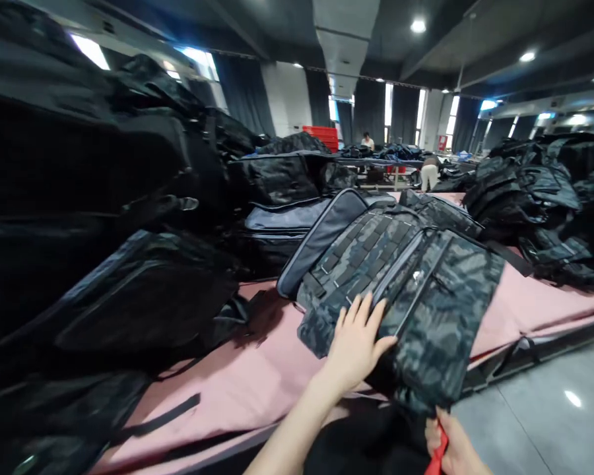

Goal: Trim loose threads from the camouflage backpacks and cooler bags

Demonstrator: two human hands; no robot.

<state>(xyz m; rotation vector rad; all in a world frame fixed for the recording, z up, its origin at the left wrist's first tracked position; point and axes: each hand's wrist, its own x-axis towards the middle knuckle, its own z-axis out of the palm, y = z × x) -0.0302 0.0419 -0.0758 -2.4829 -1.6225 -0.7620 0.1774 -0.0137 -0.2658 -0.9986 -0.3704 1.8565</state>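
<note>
A grey-black camouflage backpack [438, 316] lies across the table in front of me, its flap spread open and rows of webbing showing. My left hand [357, 340] rests on it with the fingers spread, pressing near the zipped edge. At the bag's lower corner, my right hand [448, 439] is closed around a narrow red object [436, 455]. Its kind is unclear because the fingers and the frame edge hide part of it. That hand is close against the bag's fabric, but whether it also pinches the fabric I cannot tell.
A pink covering [262, 376] lies over the table. Dark bags are heaped high at the left [143, 290], and another pile of bags [539, 191] stands at the right. Red crates [321, 137] and two people are farther back. Grey floor [549, 402] shows at the right.
</note>
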